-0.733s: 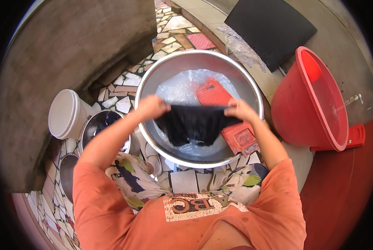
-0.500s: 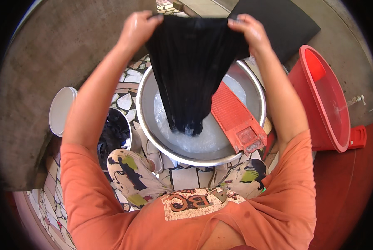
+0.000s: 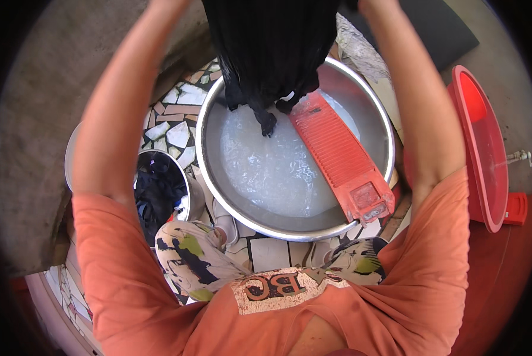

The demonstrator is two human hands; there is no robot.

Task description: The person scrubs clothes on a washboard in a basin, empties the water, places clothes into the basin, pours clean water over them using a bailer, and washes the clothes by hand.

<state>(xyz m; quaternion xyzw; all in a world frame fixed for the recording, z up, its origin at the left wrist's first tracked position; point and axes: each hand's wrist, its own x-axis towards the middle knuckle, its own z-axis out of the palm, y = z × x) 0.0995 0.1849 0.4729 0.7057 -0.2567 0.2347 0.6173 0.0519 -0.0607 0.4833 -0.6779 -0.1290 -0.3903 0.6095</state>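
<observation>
A wet black garment (image 3: 269, 53) hangs stretched between my raised hands at the top of the view. Only the wrist end of my left hand (image 3: 170, 5) and of my right hand (image 3: 377, 5) shows; the picture's edge cuts off the fingers. The garment's bunched lower ends dangle over cloudy, soapy water (image 3: 260, 166) in a wide metal basin (image 3: 290, 236). A red plastic washboard (image 3: 337, 148) leans in the basin on the right, its lower end resting over the near rim.
Left of the basin stands a bucket (image 3: 196, 190) of dark clothes (image 3: 158, 184). A large red tub (image 3: 485, 160) leans on its side at the right, near a tap (image 3: 518, 156). A dark flat panel (image 3: 426, 29) lies at the far right. Broken tiles (image 3: 178, 135) pave the floor.
Both hands have gone up and away, mostly out of the picture, raising the garment with them. Its lower end has spread and risen, uncovering more water and washboard.
</observation>
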